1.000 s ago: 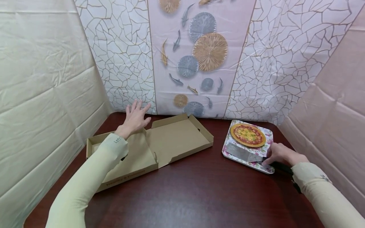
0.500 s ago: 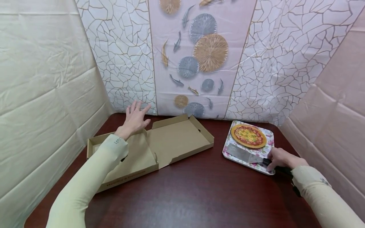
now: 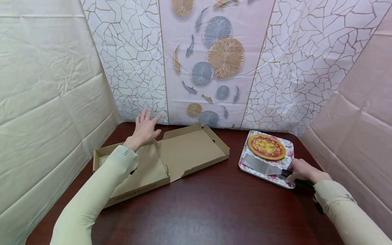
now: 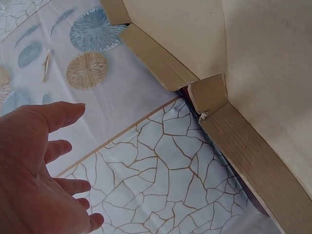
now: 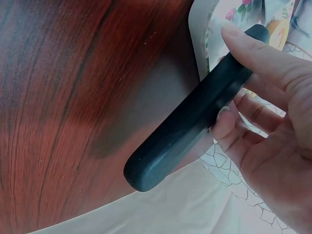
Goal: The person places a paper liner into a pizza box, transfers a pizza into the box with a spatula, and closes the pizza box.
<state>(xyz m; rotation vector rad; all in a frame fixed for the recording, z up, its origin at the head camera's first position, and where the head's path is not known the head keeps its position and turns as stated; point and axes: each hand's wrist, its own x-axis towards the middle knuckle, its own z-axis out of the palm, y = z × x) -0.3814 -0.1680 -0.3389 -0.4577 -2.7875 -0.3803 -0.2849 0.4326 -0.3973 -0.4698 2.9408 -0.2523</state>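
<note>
Right hand (image 3: 303, 171) slips back slightly; you grip spatula (image 5: 180, 122) at tray's (image 3: 289, 148) near-right corner, blade (image 3: 258, 164) beside pizza (image 3: 266, 146); left hand (image 3: 143, 131) spread, holding nothing.

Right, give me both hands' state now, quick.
Left hand: open, holding nothing.
Right hand: closed, holding the spatula by its black handle.
</note>
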